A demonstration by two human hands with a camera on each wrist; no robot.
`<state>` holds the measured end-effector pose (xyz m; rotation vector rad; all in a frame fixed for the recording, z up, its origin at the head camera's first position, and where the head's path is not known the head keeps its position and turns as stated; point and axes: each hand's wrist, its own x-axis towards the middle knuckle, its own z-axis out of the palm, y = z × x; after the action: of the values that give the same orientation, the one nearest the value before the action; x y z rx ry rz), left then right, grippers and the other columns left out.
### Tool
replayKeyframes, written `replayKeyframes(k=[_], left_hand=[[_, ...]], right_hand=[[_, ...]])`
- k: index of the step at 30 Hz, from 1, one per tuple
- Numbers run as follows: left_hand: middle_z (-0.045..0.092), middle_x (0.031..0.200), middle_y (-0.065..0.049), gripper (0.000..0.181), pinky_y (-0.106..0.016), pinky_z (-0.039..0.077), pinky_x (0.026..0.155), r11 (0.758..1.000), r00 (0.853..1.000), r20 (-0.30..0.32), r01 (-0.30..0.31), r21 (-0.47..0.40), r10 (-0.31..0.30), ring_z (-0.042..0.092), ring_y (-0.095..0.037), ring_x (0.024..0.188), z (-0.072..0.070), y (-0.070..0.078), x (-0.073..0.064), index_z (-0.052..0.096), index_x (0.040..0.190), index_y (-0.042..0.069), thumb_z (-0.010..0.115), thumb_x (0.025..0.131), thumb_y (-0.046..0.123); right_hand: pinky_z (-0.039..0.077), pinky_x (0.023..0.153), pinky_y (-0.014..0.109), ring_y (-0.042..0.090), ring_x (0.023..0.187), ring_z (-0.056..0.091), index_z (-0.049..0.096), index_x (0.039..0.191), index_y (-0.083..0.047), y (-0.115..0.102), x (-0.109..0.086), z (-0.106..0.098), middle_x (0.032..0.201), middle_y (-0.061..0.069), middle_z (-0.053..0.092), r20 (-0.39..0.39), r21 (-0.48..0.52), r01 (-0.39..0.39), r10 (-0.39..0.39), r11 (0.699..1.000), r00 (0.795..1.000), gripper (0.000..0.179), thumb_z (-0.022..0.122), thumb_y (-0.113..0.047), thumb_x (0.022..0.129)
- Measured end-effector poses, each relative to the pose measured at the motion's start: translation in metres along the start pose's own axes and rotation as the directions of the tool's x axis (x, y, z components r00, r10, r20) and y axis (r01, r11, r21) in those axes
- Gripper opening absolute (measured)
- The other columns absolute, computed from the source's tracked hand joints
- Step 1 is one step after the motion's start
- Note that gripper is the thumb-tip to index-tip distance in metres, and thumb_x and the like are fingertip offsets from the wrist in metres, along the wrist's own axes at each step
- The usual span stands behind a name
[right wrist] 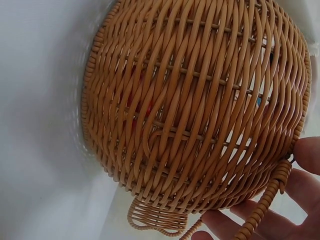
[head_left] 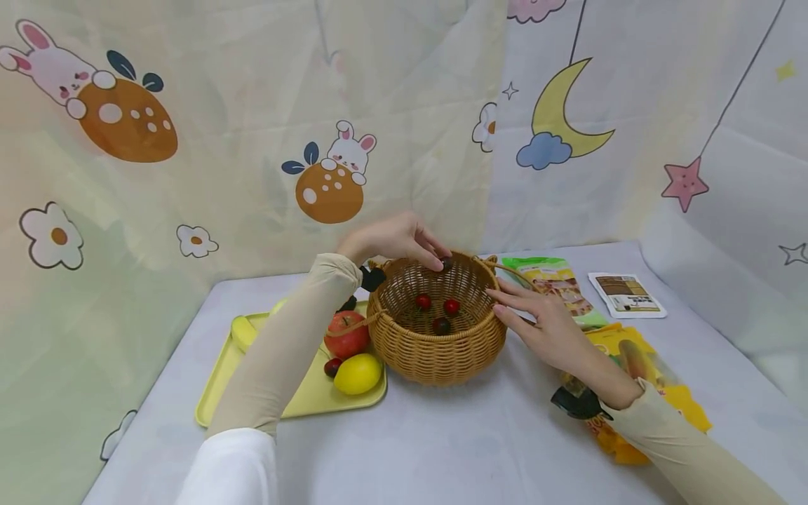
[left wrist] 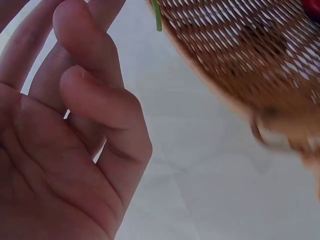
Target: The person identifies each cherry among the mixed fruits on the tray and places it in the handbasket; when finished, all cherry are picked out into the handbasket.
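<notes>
A round wicker basket point(head_left: 435, 358) stands on the table, with three dark red cherries point(head_left: 451, 306) inside it. My left hand point(head_left: 400, 238) is over the basket's far side and pinches another dark cherry point(head_left: 446, 264) between thumb and fingertips. In the left wrist view a green stem point(left wrist: 157, 17) shows beyond the fingers, but the held cherry is hidden. At the right rim my right hand point(head_left: 546, 322) holds the basket. In the right wrist view its thumb point(right wrist: 307, 154) lies at the rim, and the basket's handle point(right wrist: 262, 207) crosses in front of the fingers.
Left of the basket, a yellow tray point(head_left: 315, 400) carries a red apple point(head_left: 347, 337), a lemon point(head_left: 358, 374), a banana point(head_left: 243, 333) and a cherry point(head_left: 332, 367). Food packets lie on the right: green point(head_left: 546, 270), white point(head_left: 627, 294) and yellow point(head_left: 669, 379). A printed curtain hangs behind.
</notes>
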<state>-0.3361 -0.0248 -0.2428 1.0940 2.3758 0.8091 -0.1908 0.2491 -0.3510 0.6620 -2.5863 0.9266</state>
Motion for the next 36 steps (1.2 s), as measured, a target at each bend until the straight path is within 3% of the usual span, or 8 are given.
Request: replayKeyframes(k=[4, 10, 13, 18, 28, 36], left_hand=[[0.078, 0.117, 0.001, 0.028, -0.03, 0.057, 0.095, 0.999, 0.999, 0.009, -0.032, -0.024, 0.033, 0.073, -0.011, 0.109, 0.011, 0.0, 0.017, 0.079, 0.118, 0.017, 0.079, 0.092, 0.024], [0.079, 0.113, -0.003, 0.03, -0.027, 0.057, 0.084, 0.998, 0.997, 0.039, -0.067, -0.015, 0.068, 0.075, -0.013, 0.101, 0.034, -0.008, 0.036, 0.079, 0.118, 0.011, 0.08, 0.091, 0.022], [0.079, 0.114, -0.005, 0.03, -0.029, 0.058, 0.085, 0.997, 0.996, 0.046, -0.075, -0.023, 0.076, 0.076, -0.013, 0.102, 0.04, -0.013, 0.04, 0.078, 0.119, 0.01, 0.08, 0.091, 0.02], [0.078, 0.117, -0.006, 0.029, -0.03, 0.058, 0.089, 0.997, 0.996, 0.034, -0.076, -0.022, 0.077, 0.075, -0.015, 0.104, 0.041, -0.015, 0.041, 0.078, 0.118, 0.01, 0.08, 0.09, 0.019], [0.077, 0.121, -0.005, 0.03, -0.027, 0.058, 0.09, 0.998, 0.998, 0.032, -0.05, 0.029, 0.049, 0.074, -0.016, 0.107, 0.046, -0.014, 0.036, 0.078, 0.119, 0.011, 0.08, 0.091, 0.019], [0.076, 0.122, -0.008, 0.032, -0.027, 0.058, 0.09, 0.996, 0.997, 0.046, -0.069, 0.05, 0.067, 0.075, -0.018, 0.106, 0.046, -0.013, 0.038, 0.076, 0.122, 0.008, 0.079, 0.091, 0.016]], right_hand=[[0.033, 0.047, 0.024, 0.005, 0.041, 0.034, 0.064, 0.141, -0.013, 0.0, 0.0, 0.0, 0.152, 0.017, 0.053, 0.0, 0.008, 0.002, -0.002, 1.0, 1.0, 0.038, 0.06, -0.024, 0.105], [0.033, 0.048, 0.024, 0.005, 0.041, 0.038, 0.064, 0.14, -0.011, -0.001, 0.0, 0.0, 0.152, 0.018, 0.053, 0.007, 0.006, 0.003, -0.003, 1.0, 1.0, 0.038, 0.06, -0.024, 0.105], [0.034, 0.047, 0.024, 0.004, 0.04, 0.035, 0.064, 0.14, -0.011, -0.001, 0.001, 0.0, 0.152, 0.018, 0.053, 0.006, 0.004, 0.008, -0.008, 1.0, 1.0, 0.038, 0.06, -0.023, 0.105], [0.033, 0.046, 0.024, 0.002, 0.038, 0.026, 0.065, 0.139, -0.01, -0.001, 0.001, 0.001, 0.151, 0.018, 0.054, -0.016, -0.007, 0.023, -0.023, 1.0, 1.0, 0.036, 0.06, -0.022, 0.105], [0.032, 0.044, 0.023, 0.002, 0.037, 0.025, 0.065, 0.139, -0.01, -0.002, 0.0, 0.002, 0.151, 0.019, 0.054, -0.007, -0.004, 0.021, -0.021, 1.0, 1.0, 0.036, 0.06, -0.022, 0.105], [0.032, 0.044, 0.023, 0.0, 0.038, 0.024, 0.066, 0.139, -0.011, -0.002, -0.001, 0.003, 0.151, 0.018, 0.054, -0.021, -0.005, 0.029, -0.029, 1.0, 0.999, 0.036, 0.06, -0.022, 0.105]])
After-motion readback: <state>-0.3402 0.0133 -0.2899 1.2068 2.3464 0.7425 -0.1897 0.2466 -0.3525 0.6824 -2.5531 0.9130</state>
